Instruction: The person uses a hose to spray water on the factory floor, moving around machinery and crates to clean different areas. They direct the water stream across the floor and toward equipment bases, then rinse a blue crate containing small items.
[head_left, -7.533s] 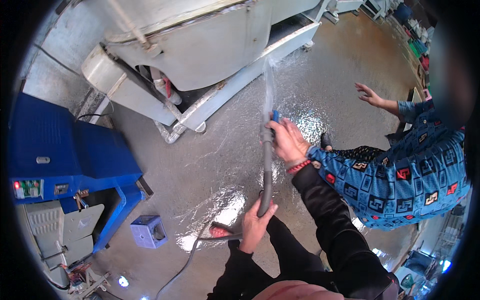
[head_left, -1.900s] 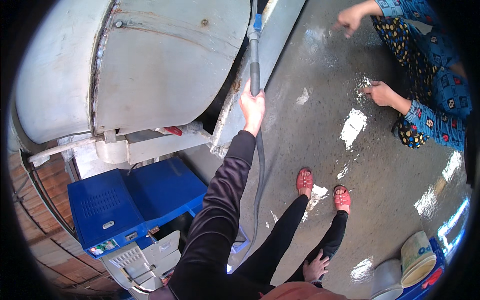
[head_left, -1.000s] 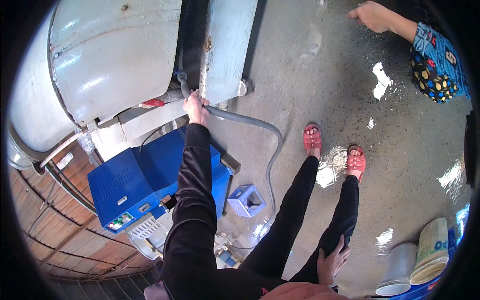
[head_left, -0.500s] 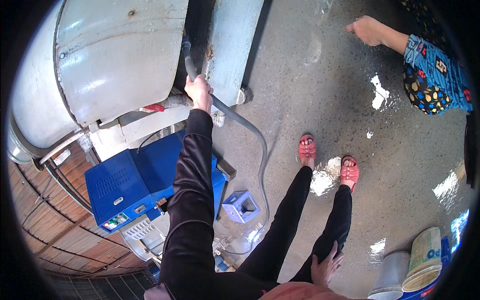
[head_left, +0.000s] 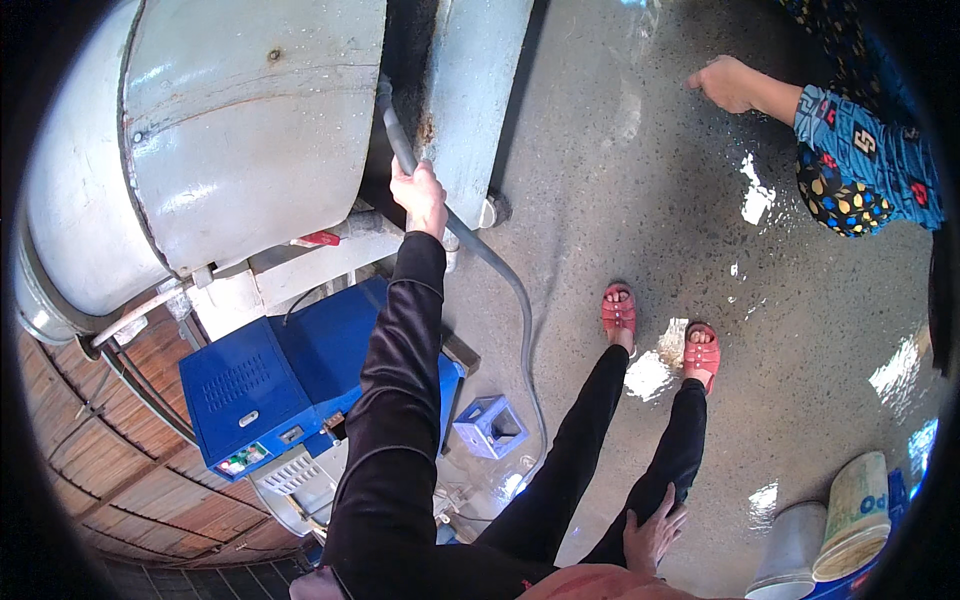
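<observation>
Over the wet concrete floor (head_left: 590, 215), the left hand (head_left: 420, 197) wraps around a gray hose (head_left: 505, 272), which runs up into the dark gap between a pale metal drum (head_left: 260, 130) and a beam (head_left: 485, 90). A blue metal cabinet (head_left: 240, 385) and a violet-blue plastic stool (head_left: 481, 420) stand nearby, while the right hand (head_left: 652, 532) lies on the right leg (head_left: 668, 450), fingers slightly spread. The hose's tip is hard to make out, seemingly inside the gap; the black left sleeve (head_left: 395, 390) hides part of the cabinet.

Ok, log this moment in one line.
left hand: grips grey hose; right hand: on right leg; hose: into gap beside metal housing; co-worker's hand: off hose
</observation>
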